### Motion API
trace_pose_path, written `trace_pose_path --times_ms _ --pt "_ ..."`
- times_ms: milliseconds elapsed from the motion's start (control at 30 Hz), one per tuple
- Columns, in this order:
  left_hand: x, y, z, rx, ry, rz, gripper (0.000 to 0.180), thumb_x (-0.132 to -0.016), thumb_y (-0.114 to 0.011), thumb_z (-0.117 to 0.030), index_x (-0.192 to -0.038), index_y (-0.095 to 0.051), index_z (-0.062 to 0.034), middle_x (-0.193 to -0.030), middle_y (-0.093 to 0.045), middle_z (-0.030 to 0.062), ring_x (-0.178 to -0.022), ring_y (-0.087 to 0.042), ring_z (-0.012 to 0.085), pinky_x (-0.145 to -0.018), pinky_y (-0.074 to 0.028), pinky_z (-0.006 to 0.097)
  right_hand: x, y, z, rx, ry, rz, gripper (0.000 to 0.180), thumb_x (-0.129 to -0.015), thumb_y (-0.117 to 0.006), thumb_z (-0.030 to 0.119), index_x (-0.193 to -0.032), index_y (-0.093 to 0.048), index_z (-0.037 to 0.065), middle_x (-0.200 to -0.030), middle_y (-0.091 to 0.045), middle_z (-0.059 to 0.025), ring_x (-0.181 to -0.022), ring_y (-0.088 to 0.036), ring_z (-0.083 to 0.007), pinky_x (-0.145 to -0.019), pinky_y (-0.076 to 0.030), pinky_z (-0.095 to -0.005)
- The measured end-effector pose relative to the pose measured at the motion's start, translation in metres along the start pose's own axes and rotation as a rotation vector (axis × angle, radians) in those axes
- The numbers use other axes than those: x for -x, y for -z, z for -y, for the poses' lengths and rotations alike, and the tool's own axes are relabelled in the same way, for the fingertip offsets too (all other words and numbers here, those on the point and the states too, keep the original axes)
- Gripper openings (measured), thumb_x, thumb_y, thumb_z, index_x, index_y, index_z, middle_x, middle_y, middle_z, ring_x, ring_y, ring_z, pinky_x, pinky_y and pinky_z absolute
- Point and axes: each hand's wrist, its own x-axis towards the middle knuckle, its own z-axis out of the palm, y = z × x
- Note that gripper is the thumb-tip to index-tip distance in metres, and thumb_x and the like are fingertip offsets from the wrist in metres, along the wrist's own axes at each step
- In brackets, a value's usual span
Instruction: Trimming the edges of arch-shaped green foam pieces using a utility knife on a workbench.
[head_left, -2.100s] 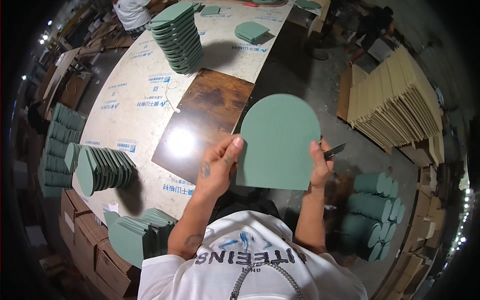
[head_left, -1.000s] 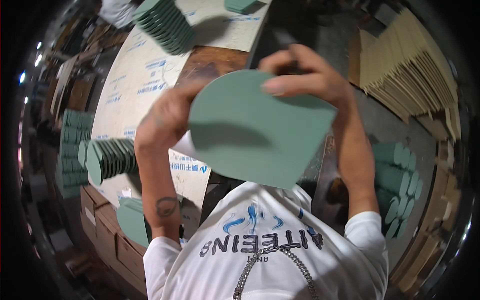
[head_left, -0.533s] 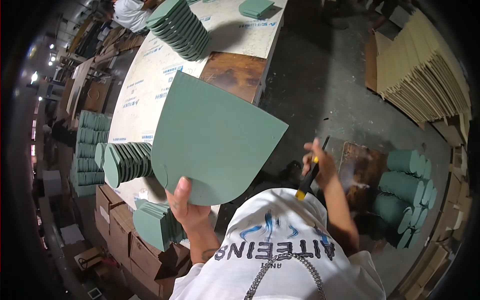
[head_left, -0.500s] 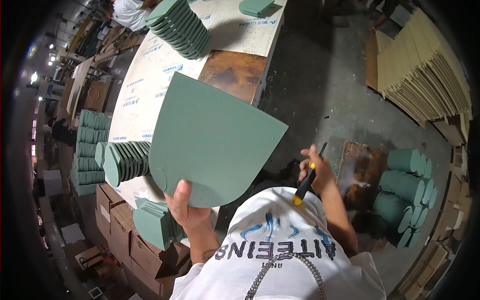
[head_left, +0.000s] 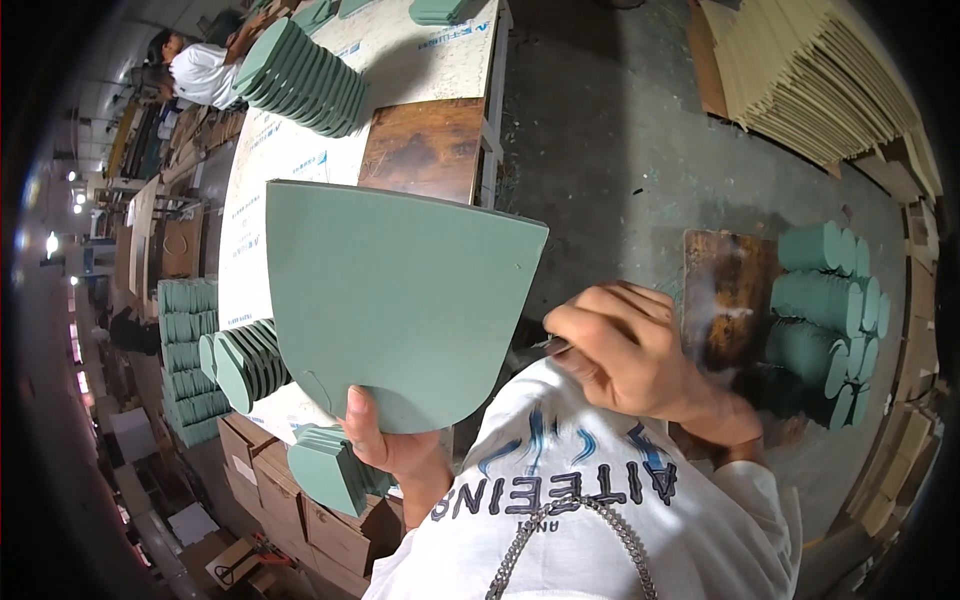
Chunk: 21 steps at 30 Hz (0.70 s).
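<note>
A flat green panel [head_left: 400, 300], straight along its far edge and curving to a rounded near end, is held up in front of me. My left hand [head_left: 395, 435] grips its near end, with the thumb on the upper face and the fingers hidden beneath. Just right of the panel, my right hand [head_left: 620, 350] is closed, knuckles up. A slim black-and-yellow tool that looks like a knife is in it; only a dark bit [head_left: 556, 346] shows at the fingers, and the rest is hidden.
A white-topped table [head_left: 290, 165] carries stacked green pieces [head_left: 305, 80] and a brown board [head_left: 420, 145]. Cardboard boxes [head_left: 290, 490] stand at left. Rolled green bundles [head_left: 815, 300] and pale stacked sheets [head_left: 820, 80] lie at right. Another person [head_left: 205, 72] is at far left.
The panel has turned and shifted left in my left hand. My right hand has come toward the panel and turned over, so the tool that showed clearly before is now mostly hidden.
</note>
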Motion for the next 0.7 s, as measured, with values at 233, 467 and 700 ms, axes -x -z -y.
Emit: trace_pose_path --times_ms 233,467,700 --pt "0.0 -0.014 -0.001 0.096 0.038 -0.05 0.039 -0.097 -0.049 -0.027 -0.121 -0.059 0.001 -0.114 -0.066 0.0151 -0.101 -0.068 0.0231 -0.083 -0.059 0.037 -0.012 0.0 0.018 0.258 0.101 0.109 0.033 -0.086 -0.07 0.036 -0.073 -0.059 0.008 -0.065 -0.052 -0.0013 -0.052 -0.053 -0.0158 -0.049 -0.041 -0.0281" --pt "0.0 -0.006 0.0 0.012 0.045 -0.02 0.043 -0.096 -0.048 -0.028 -0.127 -0.055 0.0006 -0.115 -0.066 0.0132 -0.1 -0.067 0.0202 -0.082 -0.055 0.032 -0.025 0.004 -0.002 0.301 0.059 -0.049 0.033 -0.09 -0.067 0.037 -0.072 -0.059 0.01 -0.059 -0.052 0.0005 -0.044 -0.047 -0.0092 -0.04 -0.035 -0.025" --pt "0.003 0.006 0.014 -0.237 0.02 -0.271 0.043 -0.094 -0.05 -0.028 -0.123 -0.055 0.0034 -0.108 -0.066 0.0135 -0.093 -0.068 0.0203 -0.075 -0.057 0.031 -0.028 0.015 -0.019 0.32 0.053 -0.149 0.041 -0.094 -0.062 0.042 -0.067 -0.054 0.012 -0.052 -0.046 0.0035 -0.038 -0.04 -0.0038 -0.033 -0.029 -0.0204"
